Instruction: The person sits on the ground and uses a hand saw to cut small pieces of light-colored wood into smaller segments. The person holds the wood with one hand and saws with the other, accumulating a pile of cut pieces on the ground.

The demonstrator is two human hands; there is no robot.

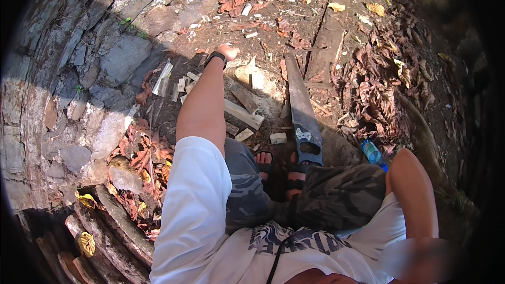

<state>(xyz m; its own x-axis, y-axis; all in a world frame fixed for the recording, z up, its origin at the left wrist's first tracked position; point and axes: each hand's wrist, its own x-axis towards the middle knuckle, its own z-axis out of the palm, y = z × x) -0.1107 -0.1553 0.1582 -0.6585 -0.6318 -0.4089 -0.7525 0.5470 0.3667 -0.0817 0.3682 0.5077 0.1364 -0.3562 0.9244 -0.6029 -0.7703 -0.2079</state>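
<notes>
My left arm reaches forward, a dark watch [216, 59] on the wrist. Its hand [229, 51] looks closed with curled fingers, above the ground beside a pale, split piece of wood [256, 80]; what it holds, if anything, is hidden. Several cut wood blocks [243, 114] lie below and around that forearm. A handsaw [304, 102] with a blue-grey handle rests between the wood and my right foot, blade pointing away, touched by neither hand. My right arm is bent up sharply at the elbow, and its hand [421, 260] is smeared at the lower right edge.
A rough stone wall [123, 60] rises on the left, with stacked logs [113, 226] at lower left. Dry brown leaves [368, 92] cover the right side. A blue plastic bottle [371, 151] lies by my right knee. A long board [327, 37] lies beyond the saw.
</notes>
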